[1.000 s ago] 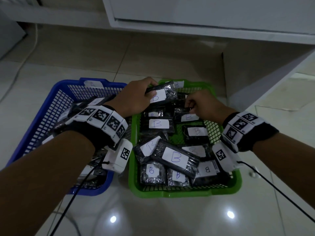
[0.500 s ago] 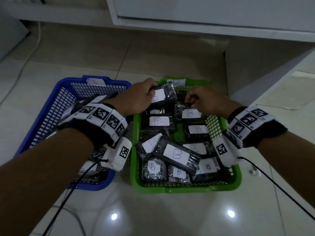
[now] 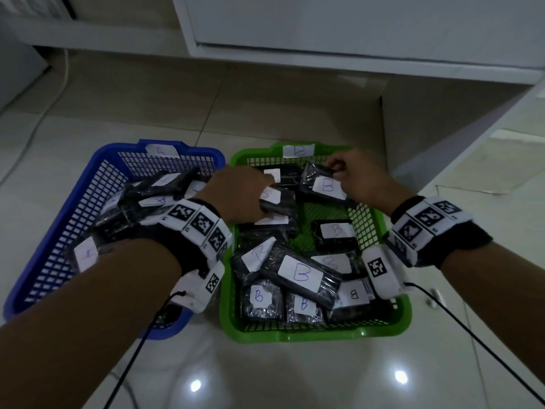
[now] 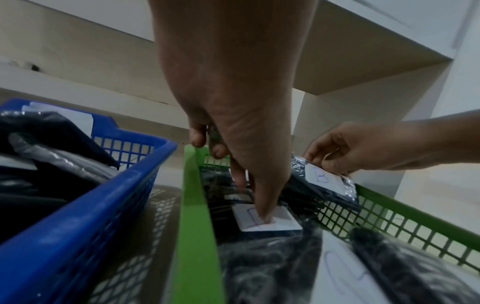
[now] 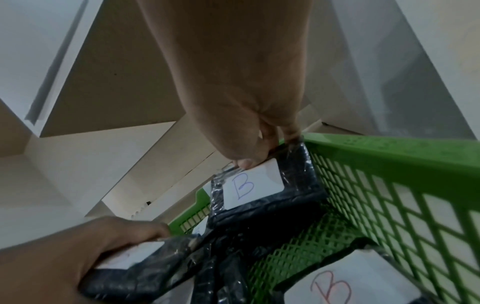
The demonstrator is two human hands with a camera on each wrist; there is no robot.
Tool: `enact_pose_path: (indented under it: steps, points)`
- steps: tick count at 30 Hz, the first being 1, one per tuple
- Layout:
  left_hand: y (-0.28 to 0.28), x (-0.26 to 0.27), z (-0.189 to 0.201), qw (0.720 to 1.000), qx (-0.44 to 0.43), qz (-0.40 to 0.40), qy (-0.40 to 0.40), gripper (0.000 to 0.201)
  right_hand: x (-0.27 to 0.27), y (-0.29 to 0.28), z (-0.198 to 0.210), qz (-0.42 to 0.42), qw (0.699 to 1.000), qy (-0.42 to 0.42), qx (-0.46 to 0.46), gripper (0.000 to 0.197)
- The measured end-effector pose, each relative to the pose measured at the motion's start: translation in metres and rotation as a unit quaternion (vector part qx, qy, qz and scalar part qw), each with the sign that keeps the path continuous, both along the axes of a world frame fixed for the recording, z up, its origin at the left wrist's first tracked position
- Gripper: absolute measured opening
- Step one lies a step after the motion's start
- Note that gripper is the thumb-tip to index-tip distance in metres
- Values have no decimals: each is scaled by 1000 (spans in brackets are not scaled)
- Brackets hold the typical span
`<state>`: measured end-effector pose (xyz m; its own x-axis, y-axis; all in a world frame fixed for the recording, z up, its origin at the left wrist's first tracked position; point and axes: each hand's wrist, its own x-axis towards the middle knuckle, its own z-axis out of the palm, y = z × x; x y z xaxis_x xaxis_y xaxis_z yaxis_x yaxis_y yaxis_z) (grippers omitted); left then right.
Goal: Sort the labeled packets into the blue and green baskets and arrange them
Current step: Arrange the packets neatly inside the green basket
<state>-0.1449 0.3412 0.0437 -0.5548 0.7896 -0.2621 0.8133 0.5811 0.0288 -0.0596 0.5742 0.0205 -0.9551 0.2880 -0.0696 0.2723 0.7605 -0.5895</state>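
Observation:
Black plastic-wrapped packets with white labels fill two baskets on the floor. The blue basket (image 3: 44,261) holds packets marked A; the green basket (image 3: 324,335) holds packets marked B. My left hand (image 3: 265,199) grips a B packet (image 3: 280,202) at the green basket's back left, its thumb pressing on the label (image 4: 267,221). My right hand (image 3: 333,169) pinches the top edge of another B packet (image 3: 324,187) at the back right corner, seen tilted against the mesh wall in the right wrist view (image 5: 259,187).
Both baskets carry a paper tag on the far rim, A (image 3: 160,150) and B (image 3: 298,150). A white cabinet (image 3: 354,31) overhangs the floor behind them, with its side panel (image 3: 442,137) close to the green basket's right. Cables run from both wrists.
My left hand has lowered its packet onto the pile at the green basket's back left. My right hand has carried its B packet back and right, toward the far corner.

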Motion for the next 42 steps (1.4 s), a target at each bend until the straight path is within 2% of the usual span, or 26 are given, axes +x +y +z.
enact_pose_path:
  steps: [4,8,11,14,18,21,24,26,29,34,36,39,42]
  points:
    - [2,3,-2,997,-31,37,-61,76,1,-1,0,3,1000,-11,-14,26]
    - [13,9,0,990,-118,49,-67,92,5,-3,-3,16,999,-26,-6,22]
    - [17,8,6,984,-145,44,-96,93,6,-2,-3,19,999,-22,-16,21]
    - [15,5,10,981,-109,65,-149,84,6,-1,-1,11,999,-19,-33,27]
    - [7,-6,17,974,11,119,-195,51,9,1,7,2,999,-4,-34,29]
    - [-1,-19,27,951,132,179,-213,30,14,0,13,7,999,-10,-35,26]
    - [-7,-25,33,929,197,223,-219,23,18,-9,20,63,997,-46,-30,27]
    - [-10,-25,35,924,205,229,-228,27,22,-23,24,146,983,-98,-48,33]
    - [-13,-23,37,928,202,220,-224,26,21,-47,25,261,947,-188,-18,39]
    - [-15,-21,43,934,203,212,-205,20,14,-70,19,349,885,-304,55,44]
    - [-16,-19,44,935,192,208,-212,19,14,-71,20,357,877,-317,60,44]
    - [-15,-16,45,940,149,197,-234,28,14,-69,23,372,870,-320,43,42]
    - [-17,-14,45,931,133,195,-280,34,19,-59,29,361,892,-271,0,37]
